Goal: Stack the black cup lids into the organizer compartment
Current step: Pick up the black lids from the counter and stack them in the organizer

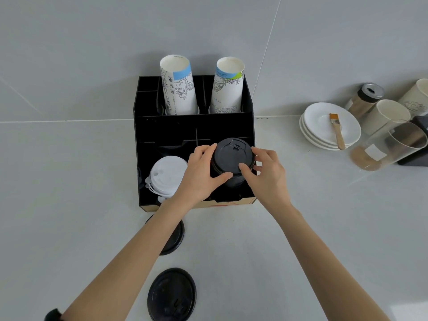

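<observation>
While gripped from both sides, stack of black lids (232,158) in the front right compartment of the black organizer (148,126).

Left hand (201,174) curled round the stack's left edge, thumb pressed under its near rim; right hand (266,174) on the right edge, thumb and fingertips pinching the rim. Lower lids of the stack mostly hidden behind the hands and compartment wall, so count unclear. White lids (165,176) in the front left compartment, partly covered by the left wrist. Two loose black lids on the counter (69,205): one (174,237) half hidden under the left forearm, another (171,295) nearer, cut by the bottom edge. Paper cups (178,86) upright at the back. Plates (328,126) with a brush (337,130) well to the right; jars beyond cropped, possibly holding powder.
</observation>
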Tool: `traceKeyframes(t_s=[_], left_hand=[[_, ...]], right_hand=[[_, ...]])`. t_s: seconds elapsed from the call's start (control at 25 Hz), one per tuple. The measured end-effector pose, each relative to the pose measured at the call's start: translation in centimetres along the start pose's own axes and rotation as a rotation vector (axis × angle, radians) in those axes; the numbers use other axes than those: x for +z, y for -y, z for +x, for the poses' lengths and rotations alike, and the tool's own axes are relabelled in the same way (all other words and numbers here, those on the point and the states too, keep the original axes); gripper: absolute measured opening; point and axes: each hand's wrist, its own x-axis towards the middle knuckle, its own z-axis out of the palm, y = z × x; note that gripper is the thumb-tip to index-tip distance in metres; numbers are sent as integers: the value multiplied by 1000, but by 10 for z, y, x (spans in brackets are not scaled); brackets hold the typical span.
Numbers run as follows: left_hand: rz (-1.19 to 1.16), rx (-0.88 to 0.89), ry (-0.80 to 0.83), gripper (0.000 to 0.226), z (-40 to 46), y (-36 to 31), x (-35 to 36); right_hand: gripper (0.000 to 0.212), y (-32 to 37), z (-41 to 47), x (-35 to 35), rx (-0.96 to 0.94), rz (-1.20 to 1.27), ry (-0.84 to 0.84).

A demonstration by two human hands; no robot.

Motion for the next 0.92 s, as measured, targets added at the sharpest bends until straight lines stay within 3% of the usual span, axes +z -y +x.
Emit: traceKeyframes(t_s=[0.92], left_hand=[[148, 37, 29, 72, 2, 5, 7]], right_hand=[[48, -12, -6, 14, 39, 20, -25]])
